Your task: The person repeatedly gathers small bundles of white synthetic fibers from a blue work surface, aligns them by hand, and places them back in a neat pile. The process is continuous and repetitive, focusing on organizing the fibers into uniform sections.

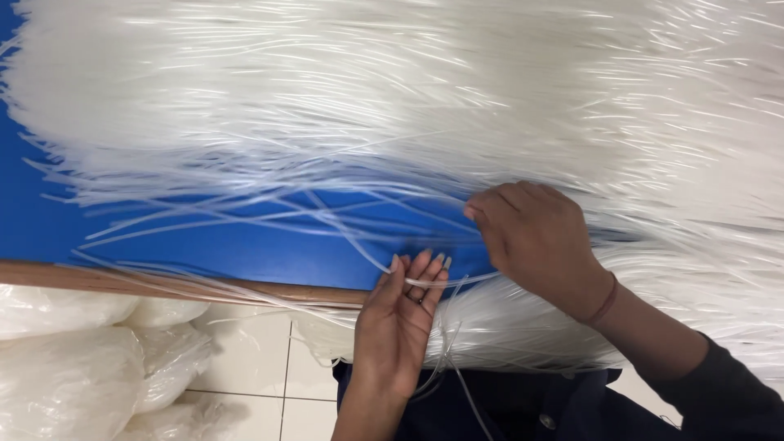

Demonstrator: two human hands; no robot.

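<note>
L hand fingers pinching thin clear strands, R hand fingers closed on strands, blue table

Glossy translucent plastic strands lie over a smooth matt blue tabletop with a wooden edge.

- We see the great heap of thin, translucent white plastic strands cut off at the top and both sides.
- Our right hand hides its own fingertips.
- The clear plastic bags run off the left edge and bottom.
</note>
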